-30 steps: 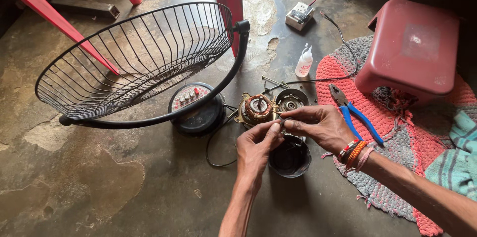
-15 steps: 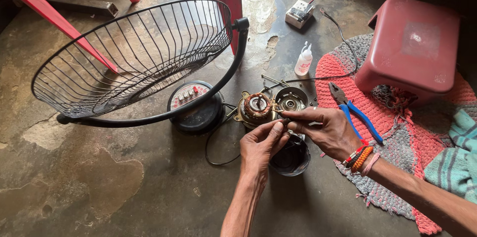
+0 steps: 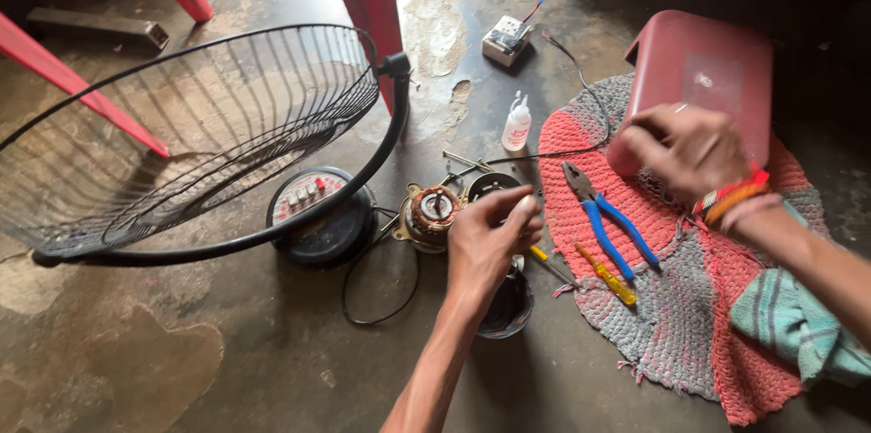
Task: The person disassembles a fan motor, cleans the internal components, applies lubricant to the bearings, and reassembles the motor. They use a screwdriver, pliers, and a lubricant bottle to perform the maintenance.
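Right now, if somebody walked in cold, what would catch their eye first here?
Probably the big black wire fan guard, tilted on the floor at left above a round control base. At centre, the left hand hovers by an exposed copper-wound fan motor. To the right, the right hand is raised in front of a red plastic stool, above blue-handled pliers on a red and grey woven mat.

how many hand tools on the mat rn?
2. Blue-handled pliers lie on the red part of the woven mat; a yellow-handled screwdriver lies just below them, at the mat's left edge. More may be hidden behind the right hand.
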